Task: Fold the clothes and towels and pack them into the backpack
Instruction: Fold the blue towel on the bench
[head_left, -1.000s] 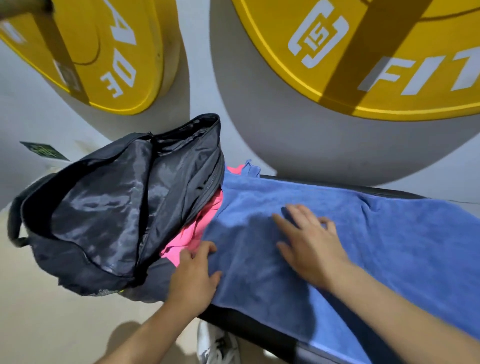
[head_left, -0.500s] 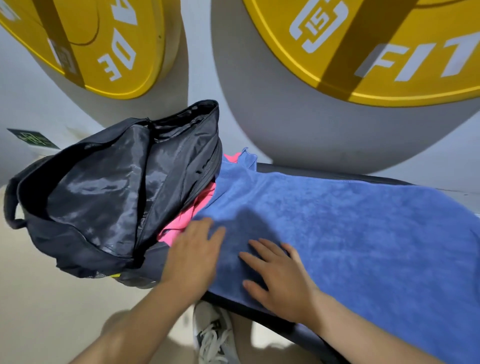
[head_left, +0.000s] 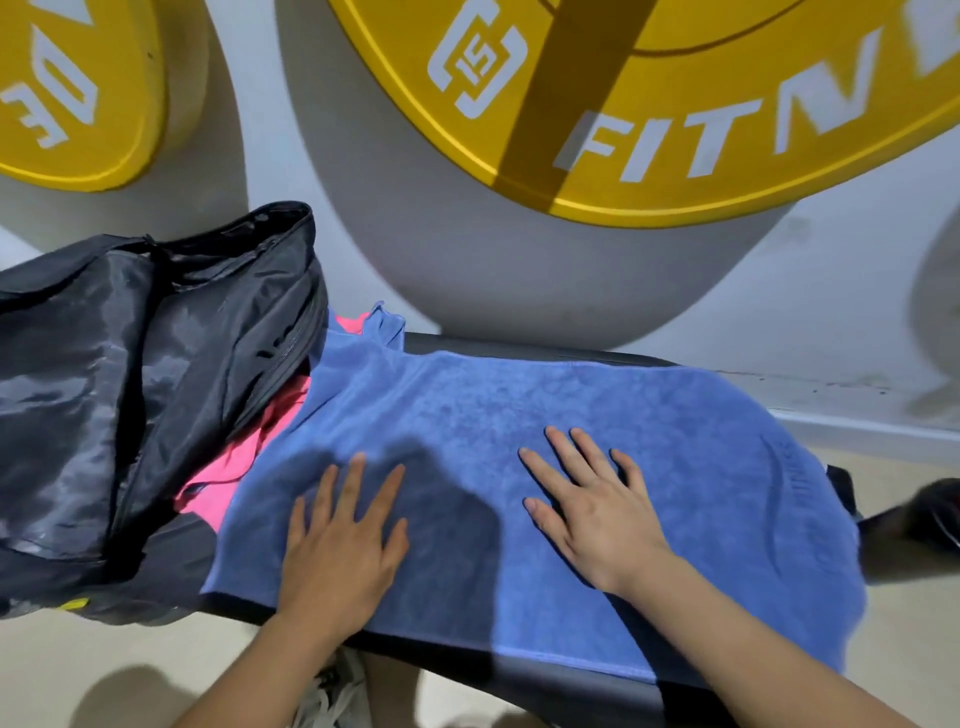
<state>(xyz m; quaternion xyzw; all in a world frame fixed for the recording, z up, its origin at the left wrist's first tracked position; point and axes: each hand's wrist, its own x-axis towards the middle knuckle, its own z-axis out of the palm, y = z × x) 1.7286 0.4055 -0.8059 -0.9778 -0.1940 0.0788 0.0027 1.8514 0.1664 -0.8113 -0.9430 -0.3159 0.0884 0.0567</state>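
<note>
Both hands lie palm-down with fingers straight and spread on the blue towel (head_left: 519, 415), gripping nothing: left hand (head_left: 340, 545) near its left end, right hand (head_left: 597, 519) near the middle, the two well apart. Towel is spread lengthwise over the black padded table (head_left: 545, 356), its left end overlapping a pink garment (head_left: 244, 457) that shows at the open mouth of the black backpack (head_left: 130, 389). Yellow discs (head_left: 675, 104) with white lettering hang on the grey wall behind; a white shoe (head_left: 332, 691) shows below the near edge.
</note>
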